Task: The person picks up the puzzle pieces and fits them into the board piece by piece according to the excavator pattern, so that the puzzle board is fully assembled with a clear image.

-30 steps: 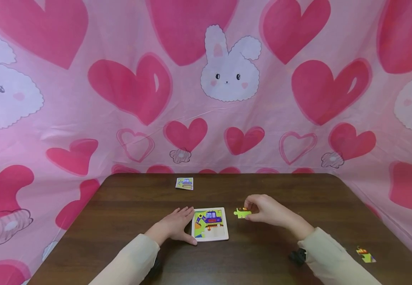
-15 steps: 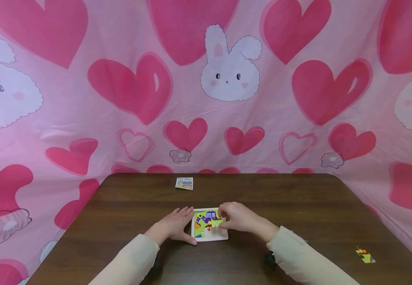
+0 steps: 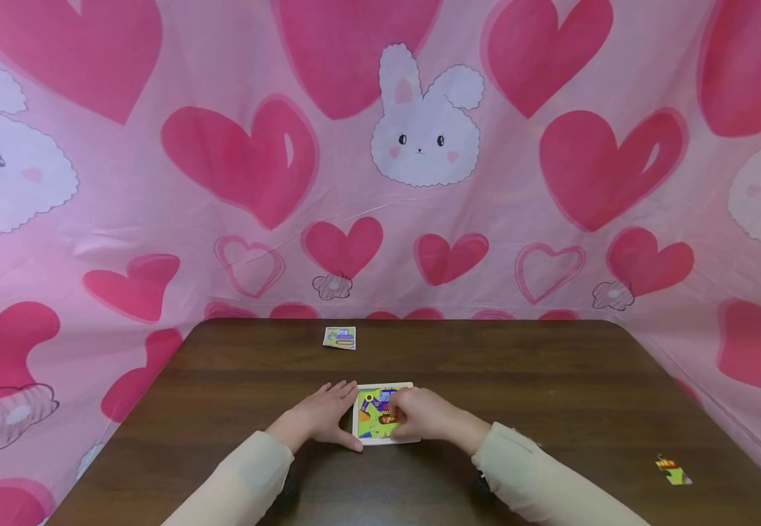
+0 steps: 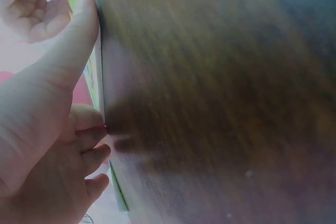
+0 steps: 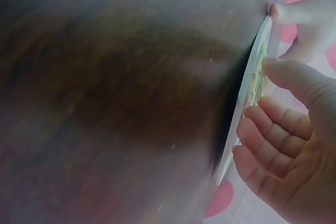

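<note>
A white-framed jigsaw puzzle with a purple digger picture lies on the table in the middle of the head view. Along its left edge rests my left hand, fingers straight and thumb spread toward the near corner. My right hand is over the puzzle's right half, thumb and fingers bent around a green puzzle piece mostly hidden beneath them. In the right wrist view the thumb and curled fingers come down right at the puzzle's face. The left wrist view shows the left thumb against the frame's side.
Another puzzle piece, green and orange, lies at the table's right. A small picture card with a digger sits near the back edge. Behind the brown table hangs a pink curtain with hearts and rabbits.
My right hand has carried the green puzzle piece leftward from beside the puzzle and down onto its lower right part. The left hand has stayed at the frame.
</note>
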`<control>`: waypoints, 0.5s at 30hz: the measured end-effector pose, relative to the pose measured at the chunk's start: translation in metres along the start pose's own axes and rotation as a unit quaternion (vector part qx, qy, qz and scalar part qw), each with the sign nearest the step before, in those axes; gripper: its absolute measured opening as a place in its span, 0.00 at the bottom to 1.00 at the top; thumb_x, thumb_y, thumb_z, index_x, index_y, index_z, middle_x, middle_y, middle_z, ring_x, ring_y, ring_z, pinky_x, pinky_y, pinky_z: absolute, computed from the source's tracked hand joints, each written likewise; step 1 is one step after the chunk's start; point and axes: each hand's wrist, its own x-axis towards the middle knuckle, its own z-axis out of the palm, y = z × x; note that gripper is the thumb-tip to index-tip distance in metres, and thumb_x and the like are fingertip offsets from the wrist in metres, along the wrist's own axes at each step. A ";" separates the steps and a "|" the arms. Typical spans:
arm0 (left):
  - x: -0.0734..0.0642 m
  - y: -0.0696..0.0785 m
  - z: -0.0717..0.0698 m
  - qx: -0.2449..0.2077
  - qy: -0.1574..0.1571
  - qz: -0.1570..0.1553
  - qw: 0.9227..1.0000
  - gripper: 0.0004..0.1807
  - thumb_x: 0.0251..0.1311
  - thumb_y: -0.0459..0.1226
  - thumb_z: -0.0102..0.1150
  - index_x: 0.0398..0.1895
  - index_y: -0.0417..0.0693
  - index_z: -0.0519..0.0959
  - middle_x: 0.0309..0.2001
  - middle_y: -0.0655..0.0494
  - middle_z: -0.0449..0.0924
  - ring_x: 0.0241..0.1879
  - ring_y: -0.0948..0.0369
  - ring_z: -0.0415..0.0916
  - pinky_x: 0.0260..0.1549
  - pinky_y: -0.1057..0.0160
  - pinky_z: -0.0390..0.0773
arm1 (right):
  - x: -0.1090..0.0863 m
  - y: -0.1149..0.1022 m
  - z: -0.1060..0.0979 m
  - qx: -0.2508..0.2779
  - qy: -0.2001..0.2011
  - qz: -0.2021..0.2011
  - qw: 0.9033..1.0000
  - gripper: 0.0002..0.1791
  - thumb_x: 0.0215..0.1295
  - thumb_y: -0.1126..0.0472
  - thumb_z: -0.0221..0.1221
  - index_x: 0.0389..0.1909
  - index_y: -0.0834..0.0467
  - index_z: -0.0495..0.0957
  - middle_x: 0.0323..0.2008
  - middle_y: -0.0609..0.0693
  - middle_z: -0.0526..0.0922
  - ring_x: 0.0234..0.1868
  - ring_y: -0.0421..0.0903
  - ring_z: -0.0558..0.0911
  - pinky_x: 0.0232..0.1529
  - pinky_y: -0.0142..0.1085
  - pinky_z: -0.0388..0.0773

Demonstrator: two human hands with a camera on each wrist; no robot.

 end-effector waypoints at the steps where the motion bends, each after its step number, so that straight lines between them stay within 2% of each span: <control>1: 0.000 0.000 0.000 -0.002 -0.001 0.000 1.000 0.54 0.41 0.62 0.63 0.67 0.39 0.60 0.67 0.46 0.57 0.67 0.50 0.50 0.63 0.50 0.49 | 0.000 0.000 0.001 0.000 0.001 0.002 1.000 0.11 0.46 0.57 0.69 0.27 0.56 0.77 0.17 0.39 0.68 0.19 0.37 0.67 0.21 0.28 0.66; 8: 0.000 0.001 0.000 0.001 -0.003 -0.002 1.000 0.54 0.41 0.62 0.63 0.67 0.39 0.59 0.67 0.46 0.57 0.67 0.50 0.50 0.64 0.51 0.49 | 0.001 -0.001 0.002 0.005 0.000 0.019 1.000 0.11 0.46 0.56 0.69 0.27 0.54 0.77 0.17 0.40 0.69 0.20 0.37 0.68 0.22 0.28 0.68; 15: 0.000 0.001 0.000 0.001 -0.002 -0.001 1.000 0.54 0.41 0.63 0.63 0.67 0.39 0.59 0.67 0.45 0.57 0.67 0.50 0.50 0.64 0.50 0.49 | 0.001 -0.001 0.001 0.002 0.001 0.015 1.000 0.12 0.46 0.56 0.70 0.27 0.55 0.77 0.18 0.39 0.69 0.20 0.37 0.68 0.22 0.27 0.68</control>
